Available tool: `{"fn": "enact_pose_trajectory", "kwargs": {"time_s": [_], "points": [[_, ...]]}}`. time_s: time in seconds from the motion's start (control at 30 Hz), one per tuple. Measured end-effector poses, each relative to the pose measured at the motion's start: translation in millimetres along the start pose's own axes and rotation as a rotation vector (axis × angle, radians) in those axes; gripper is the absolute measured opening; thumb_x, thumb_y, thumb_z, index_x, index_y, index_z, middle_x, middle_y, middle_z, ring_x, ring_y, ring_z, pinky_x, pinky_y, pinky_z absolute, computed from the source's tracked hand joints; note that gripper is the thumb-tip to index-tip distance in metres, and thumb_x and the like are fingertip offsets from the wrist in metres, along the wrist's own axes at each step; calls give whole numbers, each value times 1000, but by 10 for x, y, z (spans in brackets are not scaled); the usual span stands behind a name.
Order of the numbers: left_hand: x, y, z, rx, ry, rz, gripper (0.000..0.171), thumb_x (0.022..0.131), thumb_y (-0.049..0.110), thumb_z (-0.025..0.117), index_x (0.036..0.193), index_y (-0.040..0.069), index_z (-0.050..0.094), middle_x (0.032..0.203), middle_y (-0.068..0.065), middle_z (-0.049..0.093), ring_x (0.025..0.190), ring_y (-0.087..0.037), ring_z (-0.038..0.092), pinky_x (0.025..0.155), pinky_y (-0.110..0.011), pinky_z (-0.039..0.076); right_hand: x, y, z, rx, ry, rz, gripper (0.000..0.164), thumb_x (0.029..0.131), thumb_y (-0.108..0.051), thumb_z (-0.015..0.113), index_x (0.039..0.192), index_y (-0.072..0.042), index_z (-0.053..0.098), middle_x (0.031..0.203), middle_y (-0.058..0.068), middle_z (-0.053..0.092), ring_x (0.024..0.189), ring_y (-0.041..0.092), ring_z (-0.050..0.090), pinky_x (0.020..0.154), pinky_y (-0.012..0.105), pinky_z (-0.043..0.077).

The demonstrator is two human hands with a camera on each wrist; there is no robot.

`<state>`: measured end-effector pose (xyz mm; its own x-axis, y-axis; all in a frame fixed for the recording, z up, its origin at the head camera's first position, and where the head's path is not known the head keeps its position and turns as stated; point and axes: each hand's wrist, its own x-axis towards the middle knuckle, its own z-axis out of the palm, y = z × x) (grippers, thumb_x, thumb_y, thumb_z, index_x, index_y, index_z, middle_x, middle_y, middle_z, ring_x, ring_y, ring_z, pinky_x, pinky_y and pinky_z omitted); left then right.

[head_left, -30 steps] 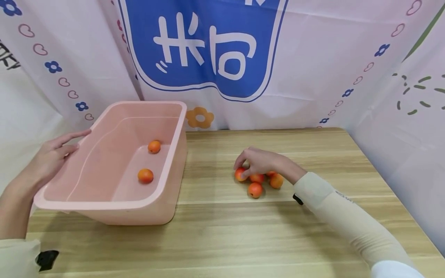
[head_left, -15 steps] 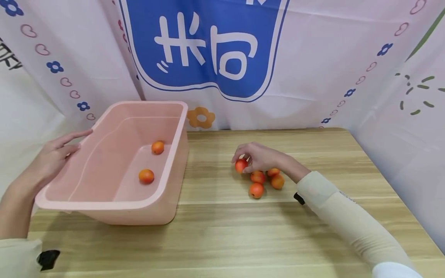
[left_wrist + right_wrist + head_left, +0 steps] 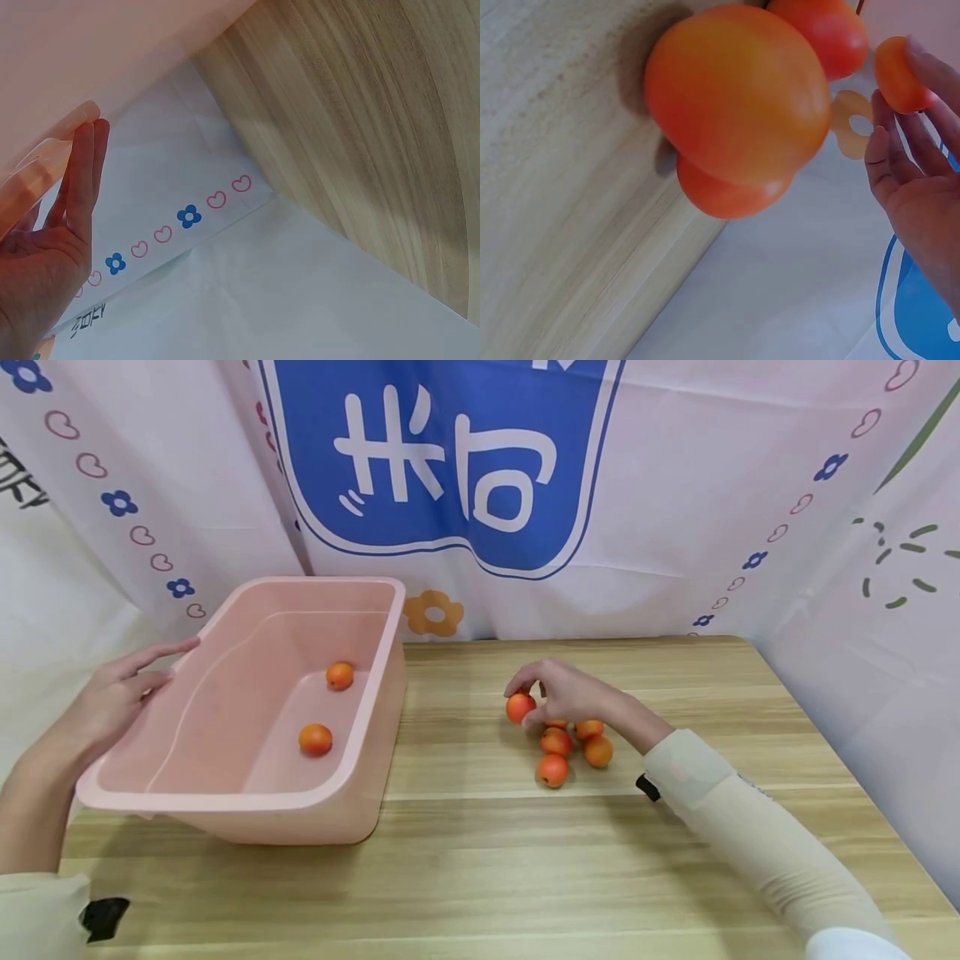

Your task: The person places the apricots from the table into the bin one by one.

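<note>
My right hand (image 3: 566, 693) pinches an orange-red tomato (image 3: 521, 708) between fingertips and thumb, low over the table at the left of a small pile. In the right wrist view the same tomato (image 3: 901, 75) sits at the fingertips of the right hand (image 3: 922, 172). Several loose tomatoes (image 3: 552, 770) lie close together under and beside that hand. On the left stands a deep pink plastic tub (image 3: 378, 693) with two tomatoes (image 3: 315, 740) on its floor. My left hand (image 3: 108, 706) holds the tub's left rim; the left wrist view shows its long fingers (image 3: 81, 176) against the rim's outside.
The wooden table (image 3: 465, 877) runs in front of and to the right of the tub. A white printed cloth (image 3: 637, 527) hangs behind the table, with more cloth at both sides.
My right hand has drawn one tomato away from the pile toward the back and lifted it slightly. Another tomato now shows beneath the hand. The left hand and tub stay put.
</note>
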<state>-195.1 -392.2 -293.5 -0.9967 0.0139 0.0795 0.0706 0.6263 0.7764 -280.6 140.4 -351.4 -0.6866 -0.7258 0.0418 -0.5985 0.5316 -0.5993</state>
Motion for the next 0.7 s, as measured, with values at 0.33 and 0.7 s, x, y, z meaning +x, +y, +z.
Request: {"fn": "enact_pose_trajectory", "kwargs": {"time_s": [0.33,0.7], "points": [[-13,23,8,31,-13,-42,50,112,18,35,157,39,43,152,18,41,94,21,49,73,-7,44,55,-150,-57,58,59,-137,35,84,-6,86,117,-1,76,111,10,71,94,22,65,84,36,58],[-17,20,-17,-29,-28,-25,50,112,17,37,151,46,49,133,33,47,93,19,52,71,-9,45,206,-339,-119,84,105,-176,42,82,-10,88,120,0,72,112,9,76,97,21,67,83,48,55]]}}
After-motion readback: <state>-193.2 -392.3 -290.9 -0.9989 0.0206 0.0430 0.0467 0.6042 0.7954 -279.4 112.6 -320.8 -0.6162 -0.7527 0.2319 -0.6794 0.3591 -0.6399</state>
